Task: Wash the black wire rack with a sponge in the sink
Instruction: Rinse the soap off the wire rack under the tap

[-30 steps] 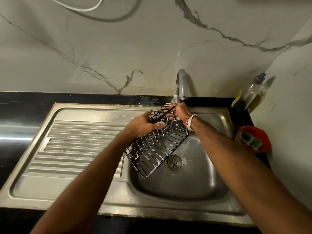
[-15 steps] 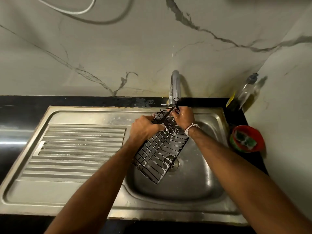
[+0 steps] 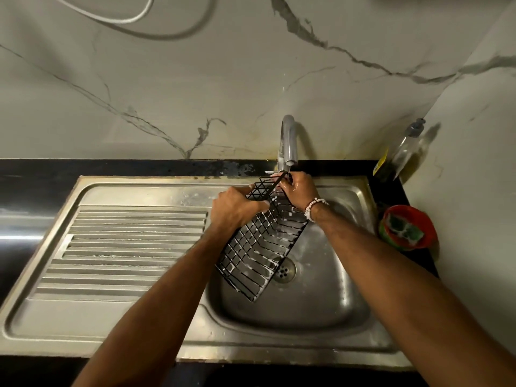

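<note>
Evidently the soaping looks done: white suds cling to the black wire rack [image 3: 259, 247], held tilted over the sink [image 3: 321, 303] with its top end under the faucet [image 3: 287, 141]. The left hand [image 3: 234, 208] and right hand [image 3: 300, 191] both clamp its upper wires. The sponge [image 3: 402, 230] lies in a red bowl [image 3: 427, 233] on the desk, so rinsing seems to remain.

Pale marble-look back wall [image 3: 195, 88], grey veins. Second such wall [image 3: 474, 169] at right, meeting it in corner. Glossy black countertop [image 3: 42, 188] along wall foot, bright reflection at left. White cable [image 3: 122, 22] loops across upper wall, casts shadow. Dim warm light.
</note>
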